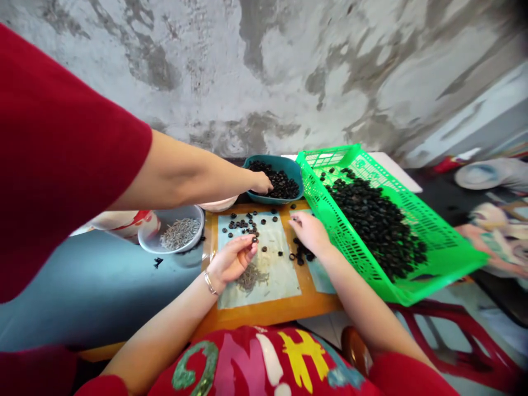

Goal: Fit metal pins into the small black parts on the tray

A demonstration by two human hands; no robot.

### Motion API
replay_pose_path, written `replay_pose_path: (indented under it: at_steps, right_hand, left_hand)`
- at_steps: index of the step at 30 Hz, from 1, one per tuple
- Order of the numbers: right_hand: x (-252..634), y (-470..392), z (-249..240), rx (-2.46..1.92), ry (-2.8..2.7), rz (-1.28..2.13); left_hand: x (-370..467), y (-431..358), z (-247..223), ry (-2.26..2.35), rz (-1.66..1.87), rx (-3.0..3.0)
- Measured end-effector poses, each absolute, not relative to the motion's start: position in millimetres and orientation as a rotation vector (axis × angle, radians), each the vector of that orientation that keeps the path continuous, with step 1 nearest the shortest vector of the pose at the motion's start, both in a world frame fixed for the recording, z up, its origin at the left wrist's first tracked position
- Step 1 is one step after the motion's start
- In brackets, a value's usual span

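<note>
My left hand (236, 257), with a bracelet at the wrist, pinches a small round black part (254, 240) between thumb and fingertips over a pale sheet (284, 280). Beneath it on the sheet lies a heap of thin metal pins (249, 278). To the right, my right hand (310, 233) has its fingertips pressed together near the green basket; what they hold, if anything, is too small to make out. Loose black parts (243, 224) are scattered beyond my left hand, and more black parts (300, 256) lie beside my right hand.
A co-worker's arm (193, 168) crosses from the left, its hand in a teal basin (300, 179) of black parts. A green basket (396, 294) heaped with black pieces stands right. A bowl (144, 240) of metal pins sits left. A rough wall (214, 66) rises behind.
</note>
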State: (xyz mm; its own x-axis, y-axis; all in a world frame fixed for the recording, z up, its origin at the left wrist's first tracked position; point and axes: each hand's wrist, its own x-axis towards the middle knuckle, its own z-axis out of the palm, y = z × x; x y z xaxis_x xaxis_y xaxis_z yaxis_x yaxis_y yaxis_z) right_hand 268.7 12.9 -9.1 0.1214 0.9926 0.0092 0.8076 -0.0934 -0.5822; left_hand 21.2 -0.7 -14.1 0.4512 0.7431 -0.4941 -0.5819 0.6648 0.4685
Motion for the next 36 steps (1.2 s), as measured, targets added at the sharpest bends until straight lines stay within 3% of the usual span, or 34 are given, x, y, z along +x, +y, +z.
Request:
replay_pose_path:
  at_steps: [7,20,26,36]
  right_hand:
    - [299.1,35.2,-21.5,-2.208,-1.685,0.334]
    - [220.8,-19.4,1.7,-1.35,-1.81,0.863]
    - [205.9,-32.6,-5.0,-1.343,-1.588,0.977]
    - [199.2,-51.2,12.6,-1.253,-1.554,0.757]
  left_hand:
    - [15.6,3.0,-18.3,0.688,0.835,0.201]
    - [22.3,-4.0,-18.3,0.779,0.946,0.388]
    - [22.7,-11.6,-6.0,0.816,1.019,0.503]
    - [25.7,-25.0,10.4,0.877,1.106,0.773]
